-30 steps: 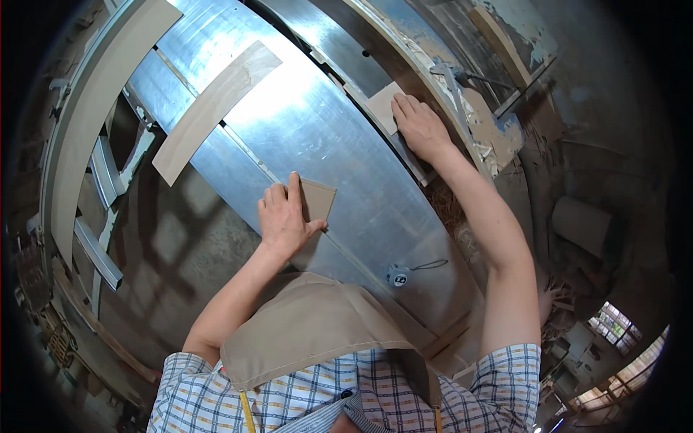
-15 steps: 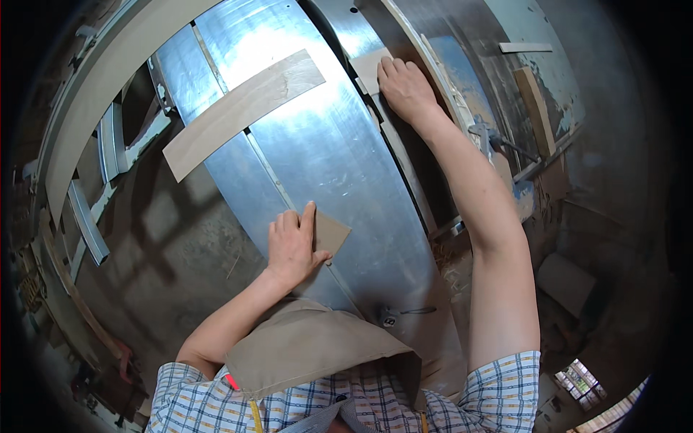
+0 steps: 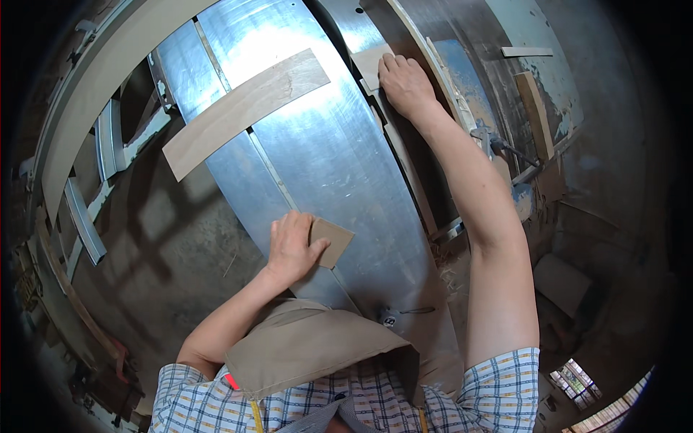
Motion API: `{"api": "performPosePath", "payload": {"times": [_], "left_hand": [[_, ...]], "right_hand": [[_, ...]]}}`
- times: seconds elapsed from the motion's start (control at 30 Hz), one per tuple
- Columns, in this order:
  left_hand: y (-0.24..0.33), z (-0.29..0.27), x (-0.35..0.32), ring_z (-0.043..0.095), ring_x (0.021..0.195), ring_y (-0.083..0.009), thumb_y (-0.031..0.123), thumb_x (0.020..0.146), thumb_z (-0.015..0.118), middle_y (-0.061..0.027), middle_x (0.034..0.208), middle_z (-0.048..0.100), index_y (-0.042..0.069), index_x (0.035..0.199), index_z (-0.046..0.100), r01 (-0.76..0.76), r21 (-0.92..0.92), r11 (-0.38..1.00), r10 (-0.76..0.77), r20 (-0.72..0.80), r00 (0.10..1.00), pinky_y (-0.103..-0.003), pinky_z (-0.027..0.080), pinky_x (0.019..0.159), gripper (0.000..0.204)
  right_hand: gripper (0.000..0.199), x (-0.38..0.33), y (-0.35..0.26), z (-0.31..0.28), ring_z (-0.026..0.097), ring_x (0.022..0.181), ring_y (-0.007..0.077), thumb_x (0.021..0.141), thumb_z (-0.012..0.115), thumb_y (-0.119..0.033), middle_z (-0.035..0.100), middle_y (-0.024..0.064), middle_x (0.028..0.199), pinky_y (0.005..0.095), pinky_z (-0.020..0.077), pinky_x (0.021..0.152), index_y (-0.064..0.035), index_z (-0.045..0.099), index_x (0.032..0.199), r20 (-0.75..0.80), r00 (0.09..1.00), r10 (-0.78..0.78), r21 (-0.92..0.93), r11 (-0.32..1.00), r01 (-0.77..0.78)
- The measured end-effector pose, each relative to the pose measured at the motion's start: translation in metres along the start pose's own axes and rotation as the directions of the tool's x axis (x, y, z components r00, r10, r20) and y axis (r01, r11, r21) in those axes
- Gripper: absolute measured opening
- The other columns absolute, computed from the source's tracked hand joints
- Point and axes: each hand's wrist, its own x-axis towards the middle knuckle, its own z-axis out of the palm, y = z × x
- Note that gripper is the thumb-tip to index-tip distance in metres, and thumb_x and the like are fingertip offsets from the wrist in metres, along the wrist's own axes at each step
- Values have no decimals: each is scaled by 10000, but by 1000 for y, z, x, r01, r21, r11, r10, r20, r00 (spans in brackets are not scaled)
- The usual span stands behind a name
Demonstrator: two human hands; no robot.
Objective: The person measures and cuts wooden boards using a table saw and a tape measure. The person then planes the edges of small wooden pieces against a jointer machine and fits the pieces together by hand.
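Left hand [image 3: 292, 245] pinches small tan wooden piece [image 3: 332, 242] flat on shiny metal bench [image 3: 317, 144]. Right hand [image 3: 406, 85], fingers together, presses another pale wooden piece [image 3: 369, 63]; I judge positioning underway, next needs careful alignment.

left hand [image 3: 292, 245] presses a small wooden piece [image 3: 333, 242] on a shiny metal table [image 3: 325, 159]; right hand [image 3: 406, 83] rests on another piece [image 3: 369, 63] farther away, a long wooden strip [image 3: 242, 112] between.

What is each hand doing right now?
Left hand: grips a small wooden piece on the metal table.
Right hand: open, flat on another wooden piece.
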Motion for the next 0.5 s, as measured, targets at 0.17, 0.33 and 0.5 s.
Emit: {"api": "performPosePath", "payload": {"times": [0.17,0.33,0.5], "left_hand": [[-14,-1,12,640,880,-233,153,929,812,-77,952,640,44,1112,685,33,-300,953,-53,-57,997,-377,519,792,248],[-12,-9,25,634,855,-75,151,1028,732,1,936,699,21,1142,679,350,-671,653,-268,228,936,-270,532,782,180],[-11,-14,23,641,848,-81,142,1024,734,-7,944,702,16,1167,680,339,-662,669,-263,216,940,-271,535,774,198]], "right_hand": [[291,-51,-11,-23,647,1068,274,937,599,-102,653,130,1219,398,517,884,1,658,1202,181,982,52,79,995,-67],[289,-64,-15,-28,658,1124,313,944,581,-135,660,169,1273,410,546,936,30,668,1166,165,982,88,157,981,-114],[213,-53,-4,-40,661,1168,315,927,646,-91,667,150,1232,403,570,965,-20,700,1120,322,947,10,211,974,-82]]}}
